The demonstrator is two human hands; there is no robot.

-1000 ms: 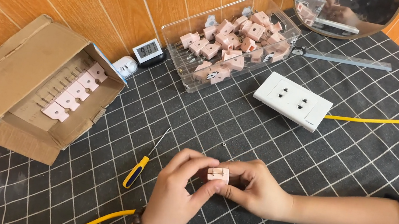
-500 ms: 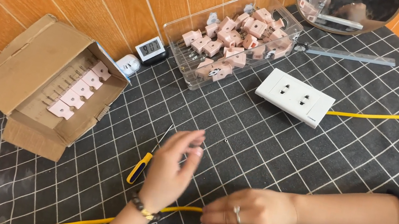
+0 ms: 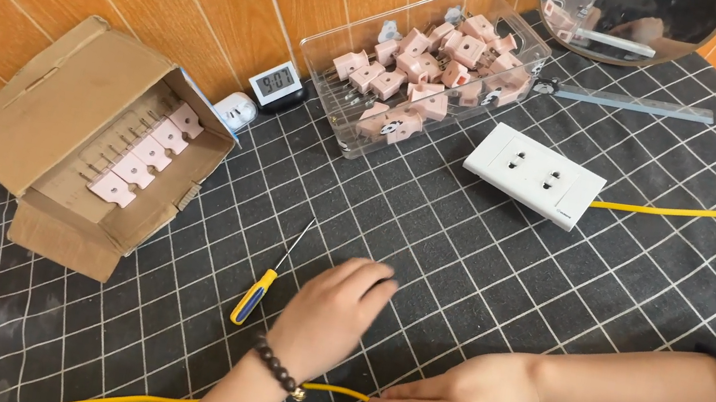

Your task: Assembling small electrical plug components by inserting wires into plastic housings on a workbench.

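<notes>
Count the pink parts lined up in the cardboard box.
5 show, in one row inside the cardboard box. The box flap may hide more.

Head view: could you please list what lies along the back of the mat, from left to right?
Cardboard box → small clock → clear bin of pink parts → white socket plate → metal ruler.
</notes>
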